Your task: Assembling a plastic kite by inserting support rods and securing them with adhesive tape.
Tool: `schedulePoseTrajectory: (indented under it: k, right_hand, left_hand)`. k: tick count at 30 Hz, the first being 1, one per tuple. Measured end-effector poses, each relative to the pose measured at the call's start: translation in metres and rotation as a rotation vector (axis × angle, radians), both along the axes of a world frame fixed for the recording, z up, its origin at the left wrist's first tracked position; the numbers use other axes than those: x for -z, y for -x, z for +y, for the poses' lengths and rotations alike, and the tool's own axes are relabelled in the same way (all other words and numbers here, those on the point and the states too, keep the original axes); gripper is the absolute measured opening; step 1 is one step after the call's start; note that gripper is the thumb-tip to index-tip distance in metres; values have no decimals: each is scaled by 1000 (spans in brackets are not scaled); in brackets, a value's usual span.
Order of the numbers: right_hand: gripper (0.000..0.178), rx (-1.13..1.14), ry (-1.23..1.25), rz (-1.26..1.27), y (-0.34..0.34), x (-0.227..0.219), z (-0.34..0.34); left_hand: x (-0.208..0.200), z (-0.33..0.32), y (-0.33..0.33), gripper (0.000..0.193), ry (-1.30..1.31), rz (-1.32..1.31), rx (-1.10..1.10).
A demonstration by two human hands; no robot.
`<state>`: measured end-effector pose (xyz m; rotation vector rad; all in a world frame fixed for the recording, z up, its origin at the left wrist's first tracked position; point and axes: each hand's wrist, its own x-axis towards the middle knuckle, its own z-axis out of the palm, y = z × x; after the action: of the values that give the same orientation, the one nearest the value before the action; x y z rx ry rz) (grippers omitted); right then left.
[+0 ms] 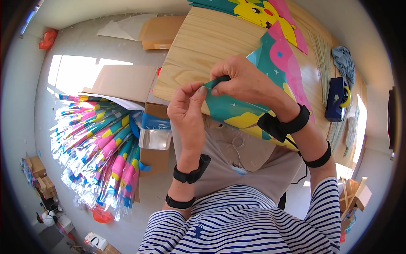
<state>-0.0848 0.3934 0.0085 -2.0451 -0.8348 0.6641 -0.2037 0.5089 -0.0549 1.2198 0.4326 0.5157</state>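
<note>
My left hand [188, 106] pinches the edge of a thin printed fabric sheet [228, 108] at the table's near left corner. The sheet is teal, pink and yellow with small white stars. Close beside it, my right hand [243, 80] grips a folded or rolled dark teal part of the same edge between thumb and fingers. The rest of the sheet runs under my right forearm, partly over my lap and partly on the wooden table [203, 38]. Whether something thin lies inside the fold, I cannot tell.
More printed sheets [253, 15] lie at the table's far side. Thin rods [320, 63], a grey-blue cloth [343, 61] and a dark blue tape dispenser [334, 106] are on the right. Left of the table, a large bundle of plastic-wrapped printed pieces [97, 148] rests beside cardboard boxes [156, 161].
</note>
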Motion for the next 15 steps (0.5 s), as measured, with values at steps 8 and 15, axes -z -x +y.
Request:
schedulePoseTrajectory:
  k: [8, 15]
  right_hand:
    - [24, -57, -108, -142, -4, 10, 1]
    - [28, -57, -130, -68, -2, 5, 6]
  left_hand:
    - [6, 6, 1, 9, 123, -42, 83]
    - [6, 12, 2, 13, 97, -45, 114]
